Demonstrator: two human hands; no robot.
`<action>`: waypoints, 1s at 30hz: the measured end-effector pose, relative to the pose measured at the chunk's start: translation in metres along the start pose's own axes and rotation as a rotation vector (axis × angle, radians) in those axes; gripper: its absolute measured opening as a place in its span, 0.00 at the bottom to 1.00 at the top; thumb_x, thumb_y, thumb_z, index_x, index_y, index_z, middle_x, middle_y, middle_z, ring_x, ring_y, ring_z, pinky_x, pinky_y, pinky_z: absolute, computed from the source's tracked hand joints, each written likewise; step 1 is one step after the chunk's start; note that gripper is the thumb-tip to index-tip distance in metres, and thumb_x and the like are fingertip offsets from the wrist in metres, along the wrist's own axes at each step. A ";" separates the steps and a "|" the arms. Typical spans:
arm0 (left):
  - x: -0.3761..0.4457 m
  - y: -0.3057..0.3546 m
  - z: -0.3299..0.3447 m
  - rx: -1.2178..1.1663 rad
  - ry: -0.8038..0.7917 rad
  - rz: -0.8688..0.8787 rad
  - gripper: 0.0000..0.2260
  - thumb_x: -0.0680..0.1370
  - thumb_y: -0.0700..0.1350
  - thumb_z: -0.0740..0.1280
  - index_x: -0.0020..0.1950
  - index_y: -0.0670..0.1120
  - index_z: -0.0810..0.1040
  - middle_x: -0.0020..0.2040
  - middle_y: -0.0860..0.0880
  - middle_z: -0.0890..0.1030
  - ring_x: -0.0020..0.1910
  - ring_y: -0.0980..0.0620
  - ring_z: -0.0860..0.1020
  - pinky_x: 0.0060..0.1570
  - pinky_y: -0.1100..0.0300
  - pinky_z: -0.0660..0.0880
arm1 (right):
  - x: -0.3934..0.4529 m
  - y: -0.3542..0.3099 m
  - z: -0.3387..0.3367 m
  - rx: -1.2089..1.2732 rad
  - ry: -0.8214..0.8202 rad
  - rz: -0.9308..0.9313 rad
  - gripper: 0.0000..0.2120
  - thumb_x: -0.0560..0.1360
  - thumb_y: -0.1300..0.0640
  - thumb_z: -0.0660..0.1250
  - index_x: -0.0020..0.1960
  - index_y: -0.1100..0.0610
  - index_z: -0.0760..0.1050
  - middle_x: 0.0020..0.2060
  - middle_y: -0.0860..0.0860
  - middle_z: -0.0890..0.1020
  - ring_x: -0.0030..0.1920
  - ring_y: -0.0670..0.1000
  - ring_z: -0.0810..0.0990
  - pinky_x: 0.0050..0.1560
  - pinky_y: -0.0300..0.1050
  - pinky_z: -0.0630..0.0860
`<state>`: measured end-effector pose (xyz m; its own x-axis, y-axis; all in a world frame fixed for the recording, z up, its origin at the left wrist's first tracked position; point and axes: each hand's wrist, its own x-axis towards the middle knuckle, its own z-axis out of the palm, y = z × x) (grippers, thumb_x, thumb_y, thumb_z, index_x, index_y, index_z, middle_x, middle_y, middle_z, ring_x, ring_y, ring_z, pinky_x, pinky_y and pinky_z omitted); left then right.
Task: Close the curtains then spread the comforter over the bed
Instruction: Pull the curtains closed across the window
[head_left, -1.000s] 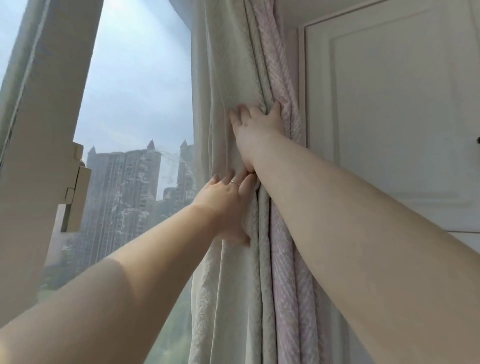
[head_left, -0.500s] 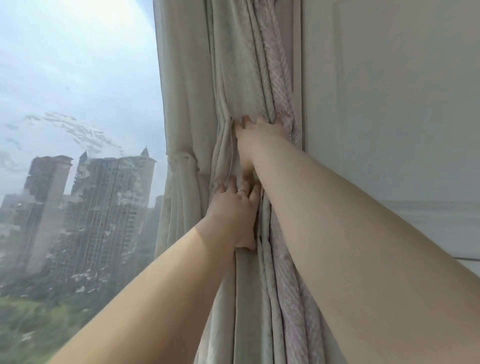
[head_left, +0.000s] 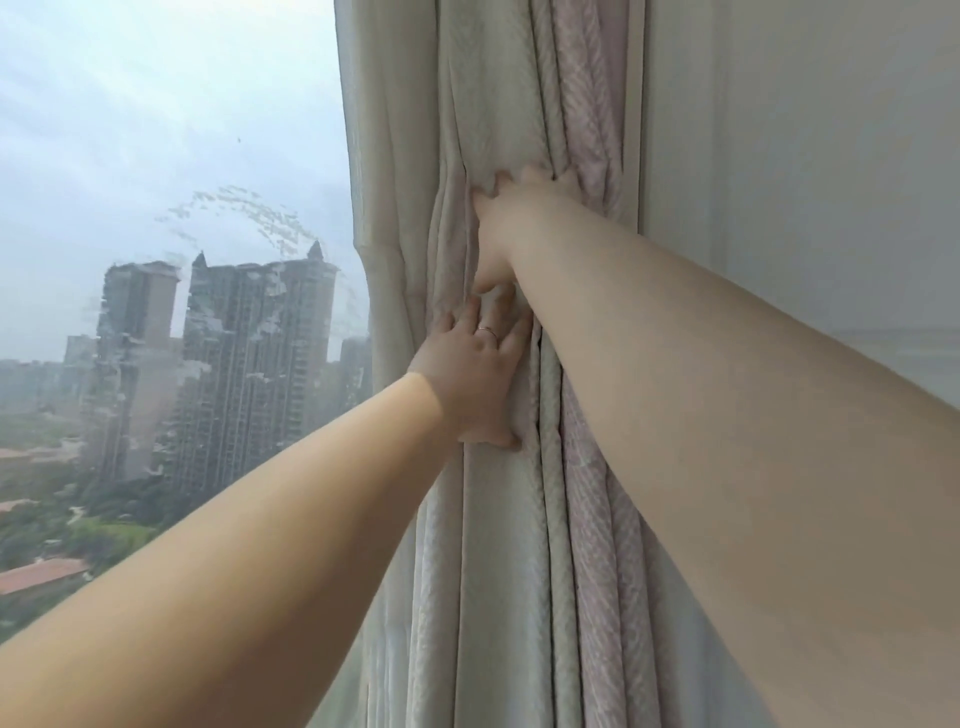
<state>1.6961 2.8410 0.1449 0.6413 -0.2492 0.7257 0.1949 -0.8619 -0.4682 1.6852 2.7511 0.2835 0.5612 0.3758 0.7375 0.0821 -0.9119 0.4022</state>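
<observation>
Both hands have a grip on the gathered curtain (head_left: 498, 519), which hangs bunched in tall vertical folds against the right side of the window (head_left: 171, 260), just beside a pale panelled wall (head_left: 805, 182). Its long axis runs straight up and down, and the open glass lies to the left of it, so the coming pull, as I judge it, must go leftward across the pane.

Largest in view is the window, showing grey sky and tower blocks (head_left: 249, 364). Next comes the curtain itself, cream folds on the window side and pinkish ones nearer the wall.

Higher up, the right hand (head_left: 511, 218) has its fingers sunk into the folds and curled round a bunch of cloth; the tips are hidden. Lower and nearer the glass, the left hand (head_left: 478, 374) lies against the fabric with its fingers pushed in between the folds and the thumb pressed on the cloth below; how firmly it holds I cannot tell. A thin ring (head_left: 487, 332) sits on one of its fingers.

No bed or comforter is in view; the curtain step looks barely begun.
</observation>
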 end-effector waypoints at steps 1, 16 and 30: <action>-0.011 -0.002 -0.007 -0.005 -0.009 -0.001 0.59 0.60 0.78 0.63 0.81 0.49 0.45 0.80 0.38 0.51 0.78 0.34 0.47 0.73 0.37 0.55 | -0.011 -0.004 -0.008 -0.015 0.004 0.015 0.42 0.72 0.33 0.60 0.80 0.43 0.47 0.79 0.51 0.55 0.78 0.58 0.52 0.73 0.68 0.51; -0.196 -0.024 -0.121 -0.141 -0.278 0.007 0.41 0.76 0.64 0.62 0.81 0.49 0.47 0.81 0.46 0.43 0.79 0.39 0.43 0.75 0.36 0.50 | -0.216 -0.056 -0.085 -0.200 -0.131 -0.136 0.33 0.78 0.47 0.56 0.81 0.50 0.53 0.80 0.56 0.54 0.80 0.61 0.47 0.75 0.68 0.41; -0.359 0.027 -0.189 -0.470 -0.459 0.114 0.22 0.78 0.56 0.63 0.72 0.54 0.70 0.69 0.50 0.72 0.66 0.45 0.73 0.57 0.52 0.74 | -0.441 -0.071 -0.113 -0.158 -0.625 -0.273 0.26 0.77 0.50 0.63 0.74 0.50 0.67 0.72 0.56 0.69 0.74 0.59 0.62 0.71 0.61 0.61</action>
<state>1.3311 2.8234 -0.0328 0.9100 -0.2259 0.3477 -0.1701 -0.9681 -0.1839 1.3388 2.6691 -0.0092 0.9099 0.3796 0.1671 0.1939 -0.7456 0.6376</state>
